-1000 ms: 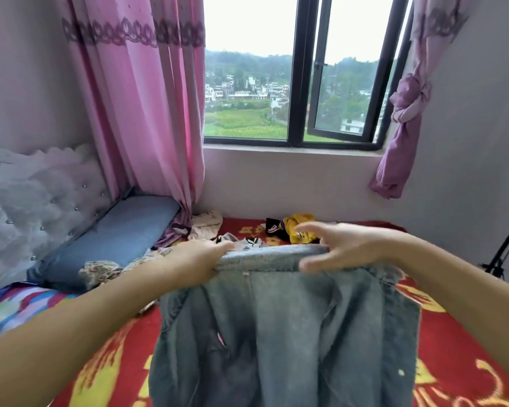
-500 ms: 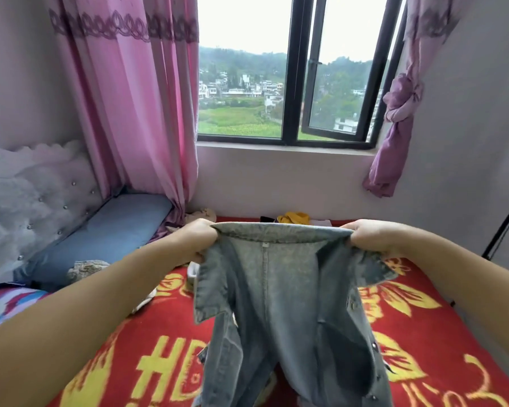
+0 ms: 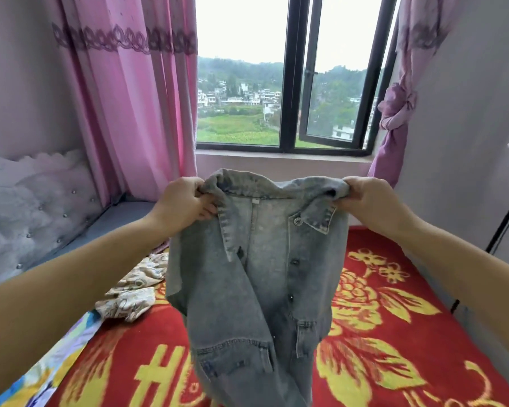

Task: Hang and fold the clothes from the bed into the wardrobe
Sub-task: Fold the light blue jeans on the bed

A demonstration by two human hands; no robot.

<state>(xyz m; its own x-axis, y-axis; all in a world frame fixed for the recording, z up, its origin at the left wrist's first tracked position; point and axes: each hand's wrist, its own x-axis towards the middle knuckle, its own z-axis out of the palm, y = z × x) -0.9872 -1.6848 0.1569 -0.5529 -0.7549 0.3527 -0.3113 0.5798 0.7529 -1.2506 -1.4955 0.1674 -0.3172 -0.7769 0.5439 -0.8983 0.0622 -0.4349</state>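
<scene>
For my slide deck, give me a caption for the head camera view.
Both hands, left hand and right hand, hold a denim jacket up by its shoulders above the red blanket.

Bright window [image 3: 279, 83] daylight – edges warped (wide-angle).

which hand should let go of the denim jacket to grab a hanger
Neither hand is clearly better placed. The left hand and right hand each grip a shoulder of the faded blue denim jacket at the same height, and no hanger is in view.
</scene>
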